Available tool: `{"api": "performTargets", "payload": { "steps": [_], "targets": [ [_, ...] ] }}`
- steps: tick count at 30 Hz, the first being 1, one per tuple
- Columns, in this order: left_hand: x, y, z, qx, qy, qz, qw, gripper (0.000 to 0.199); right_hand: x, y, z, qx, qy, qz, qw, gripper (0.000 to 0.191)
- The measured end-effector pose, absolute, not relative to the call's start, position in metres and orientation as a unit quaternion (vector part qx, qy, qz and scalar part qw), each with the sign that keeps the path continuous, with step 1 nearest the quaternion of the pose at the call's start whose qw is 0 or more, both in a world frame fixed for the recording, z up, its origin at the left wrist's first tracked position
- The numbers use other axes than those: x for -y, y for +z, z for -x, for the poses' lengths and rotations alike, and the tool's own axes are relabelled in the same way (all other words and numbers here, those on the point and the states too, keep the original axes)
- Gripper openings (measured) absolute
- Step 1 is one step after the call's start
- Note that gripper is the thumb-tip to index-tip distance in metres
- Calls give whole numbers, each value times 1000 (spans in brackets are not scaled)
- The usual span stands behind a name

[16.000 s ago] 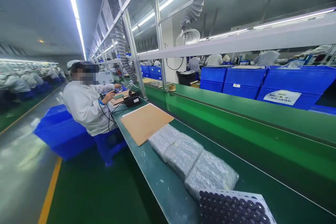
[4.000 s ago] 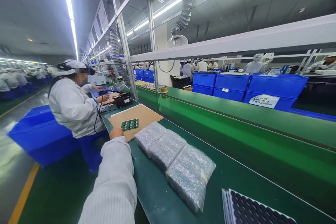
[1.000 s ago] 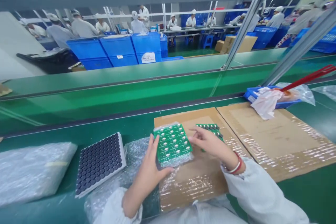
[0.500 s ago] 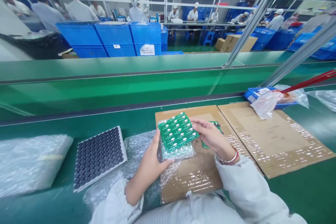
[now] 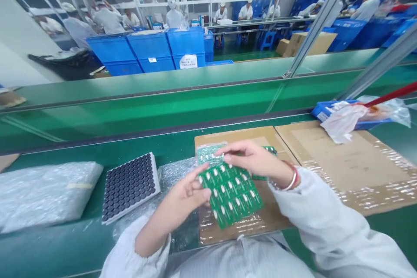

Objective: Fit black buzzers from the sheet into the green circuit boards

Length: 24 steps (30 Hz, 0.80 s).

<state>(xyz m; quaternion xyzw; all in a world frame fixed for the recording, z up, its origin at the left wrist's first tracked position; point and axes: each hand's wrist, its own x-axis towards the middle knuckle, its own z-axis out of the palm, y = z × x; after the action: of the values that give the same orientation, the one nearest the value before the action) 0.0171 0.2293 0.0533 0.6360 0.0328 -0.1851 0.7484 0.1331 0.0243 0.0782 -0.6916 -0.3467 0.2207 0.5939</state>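
Hands (image 5: 183,197) touch edges of green board (image 5: 233,195), open cardboard (image 5: 342,163) rightward.

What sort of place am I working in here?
Most likely an electronics assembly floor: a green circuit board is in hand at the bench, people in white coats and caps work at tables beyond, and blue bins stand in a row.

At lower centre, a rectangular green circuit board (image 5: 230,197) is dotted white in rows; left, a white sheet (image 5: 156,174) carries round black discs (image 5: 130,188).
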Motion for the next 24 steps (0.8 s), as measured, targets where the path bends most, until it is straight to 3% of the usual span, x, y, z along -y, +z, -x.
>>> {"api": "performTargets", "payload": {
  "steps": [4,7,11,14,17,24],
  "targets": [
    [-222,48,-11,-81,-170,-642,743,40,-28,48,-103,294,216,657,660,40],
    [-227,46,-6,-116,-120,-645,746,42,-17,30,-86,225,258,606,718,56],
    [-233,39,-6,-71,-111,-724,677,48,3,20,-81,169,346,562,732,30],
    [-232,24,-7,-144,-37,-776,613,53,14,15,-87,94,289,553,776,32],
    [-227,7,-7,-223,-72,-728,645,60,12,8,-94,34,220,533,816,35],
    [-221,-14,-13,-197,-104,-727,649,59,-17,-5,-92,16,283,458,843,29]
  ]
}}
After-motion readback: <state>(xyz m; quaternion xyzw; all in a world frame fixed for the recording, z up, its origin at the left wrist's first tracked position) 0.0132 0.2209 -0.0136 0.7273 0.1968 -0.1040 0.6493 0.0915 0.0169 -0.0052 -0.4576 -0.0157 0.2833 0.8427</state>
